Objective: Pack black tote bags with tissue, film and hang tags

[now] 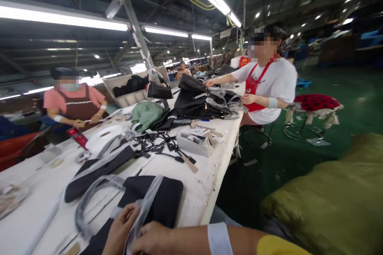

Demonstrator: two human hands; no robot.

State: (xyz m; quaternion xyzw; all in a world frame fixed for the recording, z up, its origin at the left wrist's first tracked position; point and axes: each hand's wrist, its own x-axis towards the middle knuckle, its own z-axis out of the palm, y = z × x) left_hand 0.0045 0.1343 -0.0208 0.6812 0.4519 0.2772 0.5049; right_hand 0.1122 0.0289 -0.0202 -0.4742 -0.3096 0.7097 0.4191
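At the bottom edge, my left hand point(119, 229) and my right hand point(151, 239) meet over a black bag panel point(158, 199) lying on the white table point(194, 191). Both pinch a clear plastic-wrapped strap point(143, 211) that runs up across the panel and loops to the left. The fingers of each hand are curled round the strap. My right forearm wears a white wristband point(220, 239) and a yellow sleeve. The lower parts of both hands are cut off by the frame.
More black bag pieces point(98, 171), loose strap parts point(158, 145), a grey tray point(194, 143), a green bag point(146, 113) and piled black bags point(200, 101) fill the table. Two people work at it: one left, one far right. A yellow-green sack point(329, 199) and stool point(311, 113) stand on the green floor.
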